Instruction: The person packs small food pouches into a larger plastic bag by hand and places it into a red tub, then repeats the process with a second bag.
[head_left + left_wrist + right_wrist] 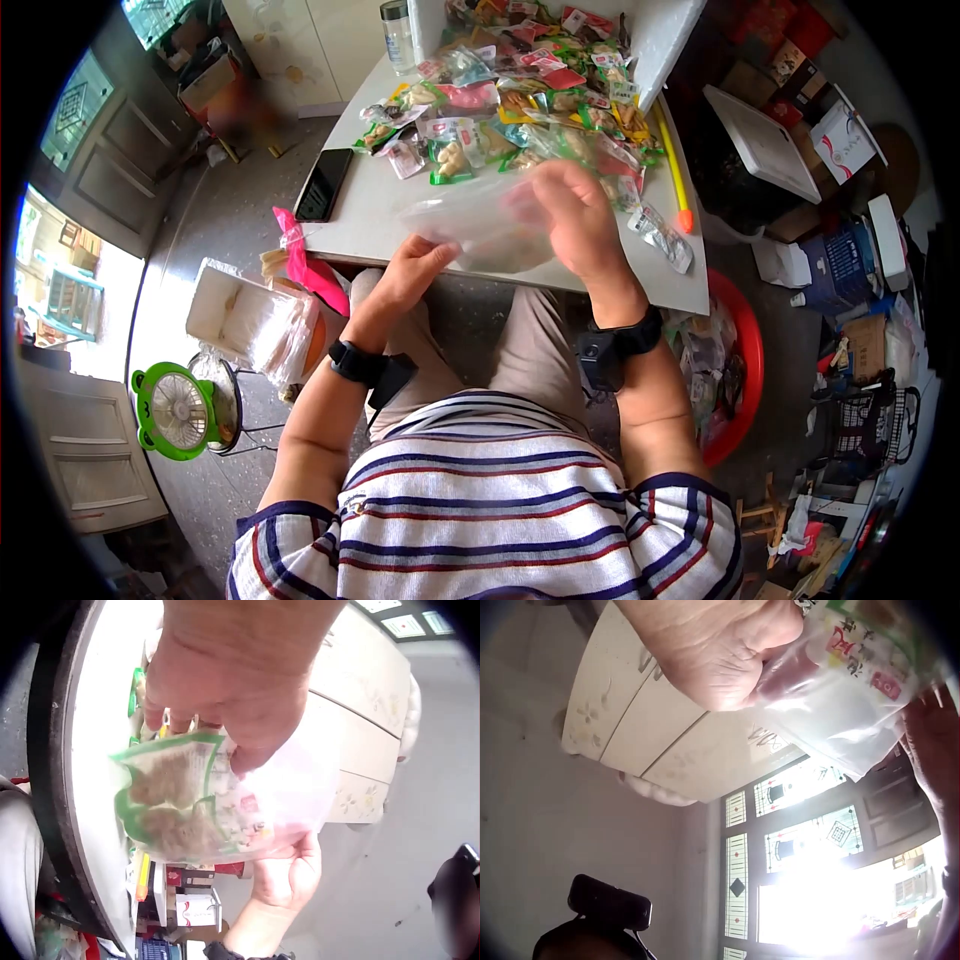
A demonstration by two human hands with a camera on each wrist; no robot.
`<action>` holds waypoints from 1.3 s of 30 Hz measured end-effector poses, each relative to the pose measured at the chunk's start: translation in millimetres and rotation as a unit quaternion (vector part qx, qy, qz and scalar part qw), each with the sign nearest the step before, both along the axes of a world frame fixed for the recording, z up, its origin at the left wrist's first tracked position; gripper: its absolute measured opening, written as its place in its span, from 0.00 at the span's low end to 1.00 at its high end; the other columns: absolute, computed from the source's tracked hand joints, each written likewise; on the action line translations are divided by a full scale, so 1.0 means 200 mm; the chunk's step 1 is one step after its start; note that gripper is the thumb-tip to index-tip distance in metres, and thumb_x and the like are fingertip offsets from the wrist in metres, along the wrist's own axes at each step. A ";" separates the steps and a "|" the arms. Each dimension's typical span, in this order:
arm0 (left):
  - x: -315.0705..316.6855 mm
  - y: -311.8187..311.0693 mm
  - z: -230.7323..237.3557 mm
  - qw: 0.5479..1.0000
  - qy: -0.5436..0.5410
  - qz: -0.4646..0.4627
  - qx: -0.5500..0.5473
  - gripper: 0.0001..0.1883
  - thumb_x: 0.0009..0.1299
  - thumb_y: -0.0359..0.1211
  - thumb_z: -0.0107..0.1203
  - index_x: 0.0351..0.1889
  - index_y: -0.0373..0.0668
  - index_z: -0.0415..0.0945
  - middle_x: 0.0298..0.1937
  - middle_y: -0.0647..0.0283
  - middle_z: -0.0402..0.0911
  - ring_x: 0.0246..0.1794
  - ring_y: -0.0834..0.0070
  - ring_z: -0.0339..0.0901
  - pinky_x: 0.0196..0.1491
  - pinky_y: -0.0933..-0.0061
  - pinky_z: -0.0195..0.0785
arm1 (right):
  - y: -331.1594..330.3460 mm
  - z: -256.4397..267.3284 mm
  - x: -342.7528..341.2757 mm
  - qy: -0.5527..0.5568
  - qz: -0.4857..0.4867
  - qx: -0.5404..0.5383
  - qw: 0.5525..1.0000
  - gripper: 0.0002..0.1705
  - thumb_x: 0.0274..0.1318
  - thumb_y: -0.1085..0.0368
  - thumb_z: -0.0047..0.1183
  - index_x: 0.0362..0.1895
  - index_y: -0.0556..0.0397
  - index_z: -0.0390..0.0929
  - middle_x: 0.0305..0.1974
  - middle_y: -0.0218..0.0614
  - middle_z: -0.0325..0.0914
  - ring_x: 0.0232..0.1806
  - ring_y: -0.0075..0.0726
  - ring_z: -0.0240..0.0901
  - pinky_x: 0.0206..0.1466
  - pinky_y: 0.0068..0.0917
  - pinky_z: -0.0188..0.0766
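A translucent plastic bag [490, 225] is stretched between my two hands above the table's near edge. Green borders, red lettering and brownish lumps show on the bag [180, 795] in the left wrist view; one end is plain and see-through. My left hand [412, 268] pinches its left side, thumb in front and the other fingers partly hidden. My right hand [580, 222] grips the opposite side, its fingers bent at the film. In the right wrist view, the bag [832, 712] hangs between both hands.
Many snack packets [450, 155] pile over the white table [390, 210] and into a foam box [668, 50]. A phone [325, 185] lies left, a yellow stick [672, 165] and silver packet [660, 238] right. A red tub [748, 370] and small fan [178, 410] stand below.
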State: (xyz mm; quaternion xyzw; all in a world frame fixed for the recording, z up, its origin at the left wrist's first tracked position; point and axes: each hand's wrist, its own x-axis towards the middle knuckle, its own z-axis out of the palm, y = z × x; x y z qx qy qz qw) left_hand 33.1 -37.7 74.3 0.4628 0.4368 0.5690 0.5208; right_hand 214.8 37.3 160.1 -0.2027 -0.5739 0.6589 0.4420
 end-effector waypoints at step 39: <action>0.03 -0.20 -0.25 0.938 0.242 -0.196 -0.155 0.10 0.62 0.29 0.45 0.40 0.36 0.67 0.34 0.66 0.72 0.36 0.81 0.66 0.41 0.82 0.59 | -0.28 -0.15 0.85 -0.378 0.072 0.221 0.896 0.07 0.41 0.65 0.48 0.23 0.55 0.67 0.19 0.40 0.66 0.23 0.41 0.64 0.26 0.30 0.60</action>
